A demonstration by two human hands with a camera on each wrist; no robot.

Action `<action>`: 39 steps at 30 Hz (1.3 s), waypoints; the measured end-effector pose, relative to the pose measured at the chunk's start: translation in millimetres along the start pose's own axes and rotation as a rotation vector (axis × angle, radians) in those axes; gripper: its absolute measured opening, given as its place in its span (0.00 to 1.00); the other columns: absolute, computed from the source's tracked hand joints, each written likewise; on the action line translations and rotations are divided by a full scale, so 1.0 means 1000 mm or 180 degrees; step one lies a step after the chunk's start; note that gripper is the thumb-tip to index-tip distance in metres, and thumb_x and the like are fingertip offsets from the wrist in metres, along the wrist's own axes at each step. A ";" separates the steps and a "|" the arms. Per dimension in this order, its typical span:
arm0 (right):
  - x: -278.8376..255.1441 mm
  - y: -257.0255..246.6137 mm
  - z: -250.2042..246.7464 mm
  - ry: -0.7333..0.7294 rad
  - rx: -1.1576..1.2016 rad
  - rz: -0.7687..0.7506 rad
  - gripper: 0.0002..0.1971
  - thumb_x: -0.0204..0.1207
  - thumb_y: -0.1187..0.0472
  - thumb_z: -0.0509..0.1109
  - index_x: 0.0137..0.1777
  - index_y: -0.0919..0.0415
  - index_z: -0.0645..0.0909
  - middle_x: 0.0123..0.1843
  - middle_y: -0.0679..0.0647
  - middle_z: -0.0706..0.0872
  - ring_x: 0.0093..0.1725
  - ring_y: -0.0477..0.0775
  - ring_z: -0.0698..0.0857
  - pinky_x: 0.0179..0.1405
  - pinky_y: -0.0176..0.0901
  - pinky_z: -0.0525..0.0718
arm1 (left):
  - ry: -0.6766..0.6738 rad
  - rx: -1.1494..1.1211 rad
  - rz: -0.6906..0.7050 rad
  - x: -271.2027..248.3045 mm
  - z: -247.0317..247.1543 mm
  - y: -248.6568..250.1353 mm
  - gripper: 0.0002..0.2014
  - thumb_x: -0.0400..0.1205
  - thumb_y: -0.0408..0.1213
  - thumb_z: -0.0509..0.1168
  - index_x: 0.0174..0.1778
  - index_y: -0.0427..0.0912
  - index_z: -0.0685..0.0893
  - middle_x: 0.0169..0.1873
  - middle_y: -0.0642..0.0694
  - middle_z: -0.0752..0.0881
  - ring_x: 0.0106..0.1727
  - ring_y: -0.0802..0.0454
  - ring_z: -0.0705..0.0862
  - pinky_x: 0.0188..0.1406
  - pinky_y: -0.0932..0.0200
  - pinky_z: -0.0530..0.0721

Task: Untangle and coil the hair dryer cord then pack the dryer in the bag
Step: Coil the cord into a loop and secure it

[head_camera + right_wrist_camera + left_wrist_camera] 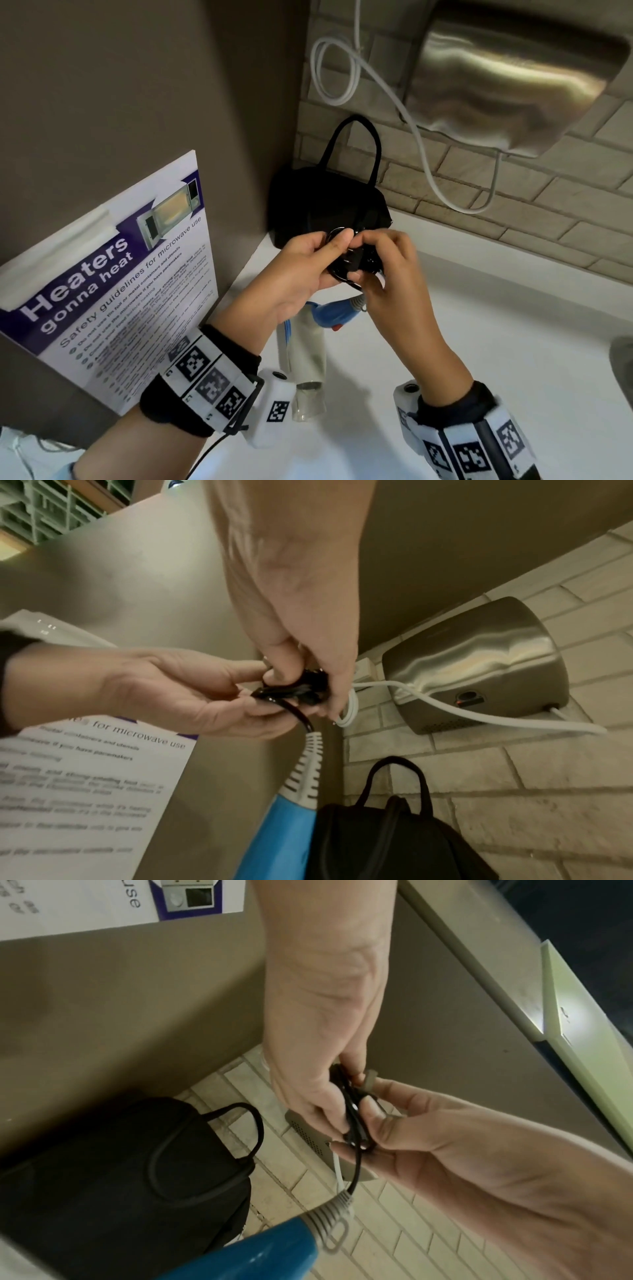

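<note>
Nearest on the white worktop (513, 325) lies the hair dryer (329, 313), blue-handled with a grey ribbed strain relief, its pale barrel pointing toward the near edge; it hangs or rests just below the hands. Above it the left hand (301, 274) and the right hand (390, 270) meet around a small black bundle of cord (349, 265). The left grip is curled round the coil, thumb pressed on top; the right grip pinches the bundle from the other side, fingertips tight on the loops near the plug (354, 262).

The step in hand looks like finishing the coil. To do it well, I would keep the left thumb clamped on the loops so none springs free, tuck the plug end through or against the bundle with the right fingers, and leave a little slack at the strain relief so the cord does not kink where it leaves the handle.

Just beyond the hands, in the far left corner, sits the black bag (329, 202), handles up; whether it is open cannot be told.

On the left wall a poster (113, 284) reads "Heaters gonna heat" and "Safety guidelines for microwave use". Far right, a steel hand dryer (513, 82) hangs on the tiled wall with a white cable (346, 68) looped beside it.
</note>
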State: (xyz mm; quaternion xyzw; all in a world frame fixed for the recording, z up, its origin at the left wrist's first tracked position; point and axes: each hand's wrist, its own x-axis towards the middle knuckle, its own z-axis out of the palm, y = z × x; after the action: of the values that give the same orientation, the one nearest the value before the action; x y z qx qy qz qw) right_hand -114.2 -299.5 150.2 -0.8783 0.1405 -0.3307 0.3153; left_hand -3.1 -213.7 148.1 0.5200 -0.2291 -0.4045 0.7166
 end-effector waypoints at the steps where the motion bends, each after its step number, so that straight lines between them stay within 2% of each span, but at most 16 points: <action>1: 0.000 0.000 0.002 0.0111 -0.0241 -0.0150 0.23 0.67 0.81 0.71 0.59 0.62 0.80 0.60 0.51 0.73 0.57 0.44 0.76 0.55 0.20 0.74 | 0.0026 -0.0031 -0.0027 0.000 0.001 -0.001 0.12 0.83 0.41 0.62 0.54 0.38 0.86 0.49 0.42 0.90 0.53 0.51 0.90 0.57 0.53 0.87; 4: -0.003 0.001 0.007 0.0339 -0.1244 -0.0412 0.21 0.69 0.74 0.71 0.60 0.55 0.78 0.61 0.49 0.79 0.60 0.53 0.72 0.54 0.42 0.72 | 0.0137 -0.0191 -0.0099 0.000 0.003 -0.003 0.10 0.84 0.40 0.62 0.55 0.39 0.84 0.51 0.40 0.89 0.55 0.49 0.89 0.57 0.52 0.87; 5: -0.005 0.001 0.008 0.0325 -0.1464 -0.0477 0.20 0.71 0.71 0.71 0.60 0.53 0.77 0.59 0.47 0.82 0.59 0.53 0.71 0.51 0.44 0.70 | 0.0177 -0.0253 -0.0119 0.000 0.004 -0.003 0.10 0.85 0.39 0.61 0.55 0.39 0.83 0.52 0.39 0.89 0.55 0.49 0.89 0.55 0.54 0.88; 7: -0.006 0.001 0.008 0.0216 -0.1479 -0.0578 0.18 0.74 0.68 0.72 0.60 0.52 0.75 0.53 0.44 0.83 0.54 0.50 0.70 0.48 0.43 0.71 | 0.0179 -0.0301 -0.0115 -0.001 0.005 -0.002 0.10 0.85 0.39 0.60 0.57 0.38 0.82 0.50 0.40 0.89 0.51 0.51 0.90 0.48 0.58 0.89; 9: -0.005 0.001 0.008 0.0133 -0.1108 -0.0540 0.15 0.75 0.67 0.71 0.58 0.53 0.73 0.47 0.40 0.79 0.51 0.45 0.69 0.46 0.36 0.73 | 0.0058 -0.0381 -0.0114 -0.003 0.007 -0.002 0.11 0.86 0.39 0.59 0.57 0.37 0.81 0.43 0.44 0.89 0.36 0.58 0.89 0.40 0.63 0.87; 11: -0.004 0.001 0.009 0.0141 -0.0761 -0.0468 0.19 0.72 0.74 0.70 0.56 0.52 0.73 0.46 0.39 0.76 0.50 0.43 0.70 0.43 0.31 0.74 | -0.0046 -0.0468 -0.0143 -0.005 0.010 0.000 0.10 0.86 0.39 0.59 0.55 0.37 0.80 0.37 0.48 0.88 0.26 0.61 0.85 0.37 0.64 0.86; 14: -0.006 -0.003 0.012 0.0478 -0.0339 -0.0476 0.27 0.66 0.83 0.68 0.54 0.51 0.73 0.45 0.36 0.75 0.49 0.40 0.71 0.47 0.23 0.73 | -0.0072 -0.0430 -0.0193 -0.005 0.014 0.004 0.10 0.86 0.40 0.59 0.49 0.38 0.82 0.28 0.51 0.87 0.22 0.60 0.83 0.39 0.60 0.86; 17: -0.009 -0.009 0.012 0.0760 -0.0055 -0.0835 0.29 0.63 0.88 0.67 0.51 0.53 0.74 0.45 0.37 0.78 0.49 0.37 0.73 0.51 0.25 0.72 | 0.0076 -0.0304 -0.0178 -0.005 0.017 0.006 0.14 0.84 0.40 0.62 0.33 0.43 0.81 0.21 0.53 0.83 0.18 0.60 0.81 0.25 0.66 0.82; 19: -0.012 -0.011 0.013 0.0868 -0.0066 -0.1058 0.26 0.64 0.87 0.66 0.49 0.54 0.74 0.49 0.42 0.79 0.52 0.35 0.74 0.55 0.28 0.71 | 0.0176 -0.0289 -0.0074 -0.002 0.018 0.006 0.17 0.83 0.39 0.64 0.27 0.46 0.82 0.25 0.49 0.88 0.25 0.57 0.86 0.22 0.65 0.82; 22: -0.019 -0.008 0.017 0.0898 -0.0175 -0.1038 0.16 0.71 0.78 0.66 0.51 0.57 0.76 0.53 0.45 0.79 0.54 0.42 0.76 0.58 0.28 0.70 | 0.0548 -0.0281 0.0154 0.006 0.019 0.004 0.08 0.82 0.36 0.66 0.37 0.43 0.84 0.46 0.40 0.92 0.47 0.43 0.91 0.38 0.54 0.89; 25: -0.026 -0.007 0.019 0.0838 -0.0265 -0.0625 0.09 0.78 0.67 0.65 0.58 0.60 0.77 0.55 0.43 0.77 0.54 0.41 0.75 0.55 0.31 0.74 | 0.0676 -0.0368 0.0359 0.005 0.019 0.005 0.05 0.81 0.33 0.67 0.40 0.41 0.80 0.50 0.38 0.91 0.50 0.38 0.91 0.49 0.42 0.89; 27: -0.027 -0.011 0.016 0.0861 -0.0222 -0.0367 0.09 0.78 0.66 0.68 0.56 0.61 0.79 0.54 0.47 0.78 0.52 0.38 0.76 0.53 0.29 0.75 | 0.0534 -0.0439 0.0459 0.002 0.020 0.004 0.07 0.79 0.32 0.70 0.39 0.40 0.77 0.53 0.34 0.89 0.52 0.39 0.90 0.54 0.36 0.87; 30: -0.022 -0.015 0.008 0.0872 0.0104 -0.0039 0.08 0.76 0.66 0.72 0.54 0.60 0.82 0.50 0.51 0.80 0.49 0.39 0.80 0.50 0.27 0.77 | 0.0493 -0.0410 0.0530 0.000 0.019 0.001 0.08 0.73 0.31 0.75 0.38 0.42 0.81 0.53 0.35 0.89 0.55 0.42 0.89 0.60 0.37 0.84; 35: -0.019 -0.019 0.002 0.0972 0.0099 -0.0186 0.11 0.73 0.71 0.74 0.53 0.60 0.83 0.46 0.50 0.85 0.47 0.47 0.84 0.48 0.42 0.84 | 0.0306 -0.0723 0.0336 0.001 0.022 0.002 0.18 0.75 0.24 0.72 0.23 0.49 0.83 0.51 0.31 0.90 0.55 0.40 0.89 0.57 0.45 0.86; 37: -0.024 -0.022 0.007 0.1051 -0.0234 -0.0490 0.09 0.71 0.73 0.74 0.48 0.61 0.85 0.43 0.50 0.85 0.43 0.50 0.83 0.45 0.38 0.81 | 0.0307 -0.0836 0.0326 0.001 0.026 0.002 0.23 0.76 0.22 0.70 0.18 0.49 0.80 0.48 0.32 0.90 0.54 0.39 0.89 0.54 0.48 0.88; 39: -0.030 -0.023 0.013 0.1107 -0.0541 -0.0841 0.04 0.73 0.70 0.72 0.42 0.63 0.87 0.41 0.53 0.86 0.42 0.51 0.82 0.45 0.30 0.74 | 0.0407 -0.0936 0.0296 0.002 0.029 0.001 0.19 0.76 0.21 0.70 0.21 0.44 0.81 0.44 0.35 0.90 0.52 0.39 0.89 0.55 0.48 0.88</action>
State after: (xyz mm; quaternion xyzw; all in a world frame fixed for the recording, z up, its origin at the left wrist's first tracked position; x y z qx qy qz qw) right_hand -126.7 -262.7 142.8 -0.8423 0.1039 -0.5025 0.1652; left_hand -23.6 -231.2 159.1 0.4231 -0.1452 -0.3662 0.8159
